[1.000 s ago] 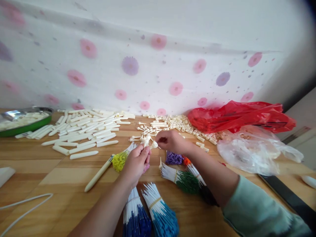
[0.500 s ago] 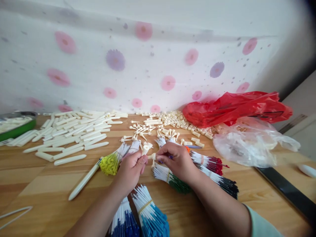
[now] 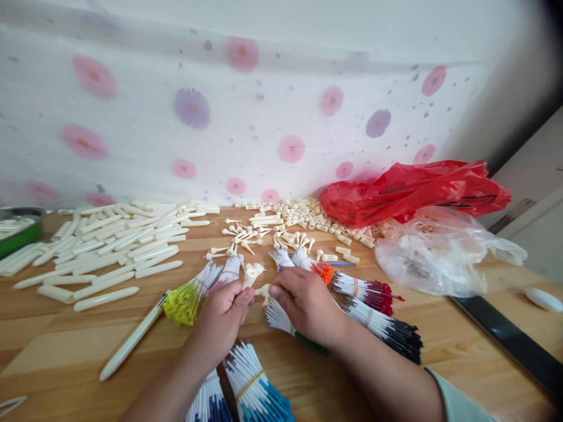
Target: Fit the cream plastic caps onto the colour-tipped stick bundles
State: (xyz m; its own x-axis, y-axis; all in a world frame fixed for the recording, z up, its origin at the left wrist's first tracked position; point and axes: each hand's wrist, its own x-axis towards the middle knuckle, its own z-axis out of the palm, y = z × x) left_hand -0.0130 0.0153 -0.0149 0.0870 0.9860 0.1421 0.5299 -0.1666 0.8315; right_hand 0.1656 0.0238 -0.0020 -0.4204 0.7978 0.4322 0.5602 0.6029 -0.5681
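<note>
My left hand [image 3: 222, 313] is closed, thumb against forefinger, on a cream plastic pen part [image 3: 253, 274] that sticks up above the fingers. Just to its right my right hand [image 3: 308, 302] is closed too, fingertips at a small cream piece [image 3: 263, 291] in the gap between the hands. What lies inside the right fingers is hidden. Under the right hand shows a banded bundle of green-ended refills [image 3: 279, 316]. Beside the left hand lies a yellow-ended refill bundle [image 3: 182, 300], with a pink-ended bundle [image 3: 227, 272] behind it.
White pen barrels [image 3: 114, 246] are heaped on the left, near a green-sided tray [image 3: 21, 240]. One assembled-looking pen [image 3: 134, 337] lies in front. Small cream parts [image 3: 244, 234] are scattered behind the hands. Red [image 3: 413, 193] and clear plastic bags [image 3: 431, 258] lie at right.
The view has swung slightly, so the table's things sit further left. My right fingers have curled in more tightly by the small cream piece. My left hand keeps its hold.
</note>
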